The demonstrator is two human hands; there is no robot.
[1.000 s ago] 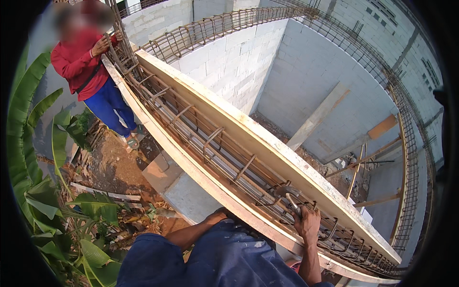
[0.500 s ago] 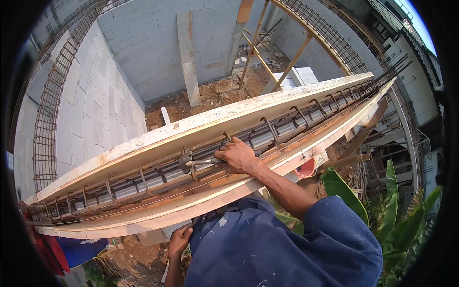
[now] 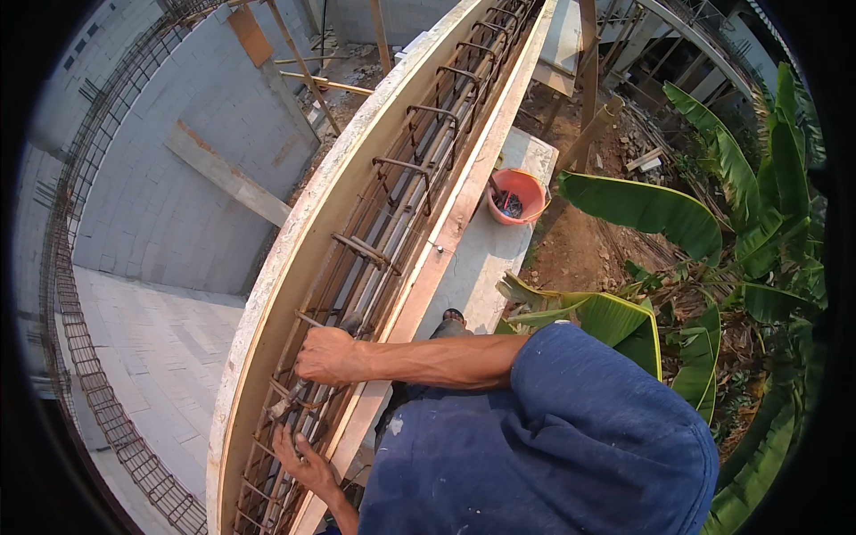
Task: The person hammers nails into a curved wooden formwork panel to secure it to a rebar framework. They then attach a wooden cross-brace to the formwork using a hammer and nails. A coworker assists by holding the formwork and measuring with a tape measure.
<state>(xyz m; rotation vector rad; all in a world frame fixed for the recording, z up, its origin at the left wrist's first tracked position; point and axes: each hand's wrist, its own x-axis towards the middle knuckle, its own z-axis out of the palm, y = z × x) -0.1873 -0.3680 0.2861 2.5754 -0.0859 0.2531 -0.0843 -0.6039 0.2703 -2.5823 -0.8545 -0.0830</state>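
Observation:
My right hand is closed around the handle of a hammer inside a long wooden formwork trough. The hammer's head hangs low, among the stirrups of a rebar cage that runs the length of the trough. Just below the hammer head, my left hand reaches over the near plank with its fingers apart, by the bars; whether they touch the steel I cannot tell. A pale board forms the trough's far side, and a lighter plank forms the side against my body.
A pink bucket with small dark pieces in it stands on a grey board right of the trough. Banana leaves crowd the right. Beyond the trough rise block walls, with another rebar cage along the left.
My view has turned, so the trough now runs steeply upward. The hammer has moved down along the cage in my right hand. My left hand has come from beside my body into the trough.

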